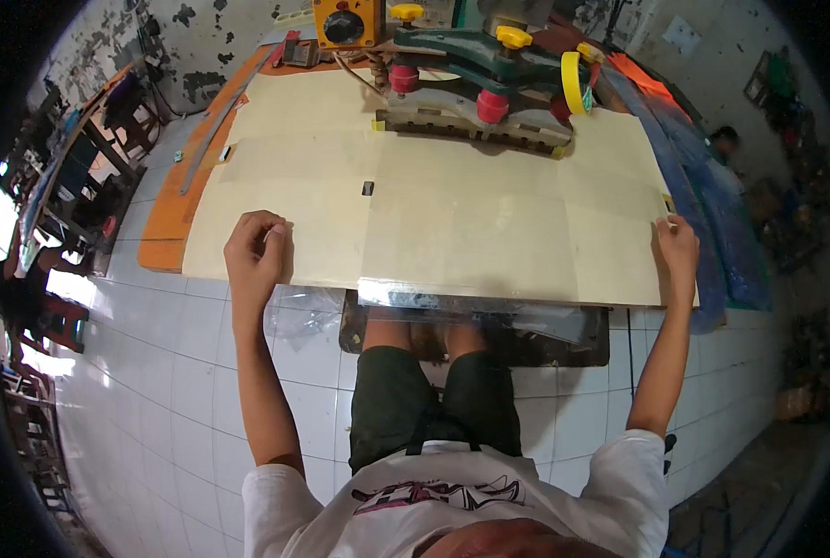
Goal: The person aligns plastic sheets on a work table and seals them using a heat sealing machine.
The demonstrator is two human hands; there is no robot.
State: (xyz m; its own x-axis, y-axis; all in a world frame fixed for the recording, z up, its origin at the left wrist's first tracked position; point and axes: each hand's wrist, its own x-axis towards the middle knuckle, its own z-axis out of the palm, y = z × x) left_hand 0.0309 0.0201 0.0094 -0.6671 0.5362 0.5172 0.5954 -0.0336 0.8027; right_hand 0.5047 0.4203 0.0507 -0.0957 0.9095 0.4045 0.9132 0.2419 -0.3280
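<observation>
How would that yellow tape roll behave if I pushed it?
The yellow tape roll is probably light, being a slim ring. Its round rim suggests it may roll if loose on edge; its narrow width, that it could tip over.

The curled fingers of the left hand (255,249) hide whether anything sits inside, and the right hand's (678,245) grip is equally unclear. A cream sheet (289,191) conceals most of the table (166,228). The top edge cuts off the green press (452,45) and orange box (348,26). The small dark piece (367,188) is too tiny to identify; a person (727,141) at far right blurs into shadow.
</observation>
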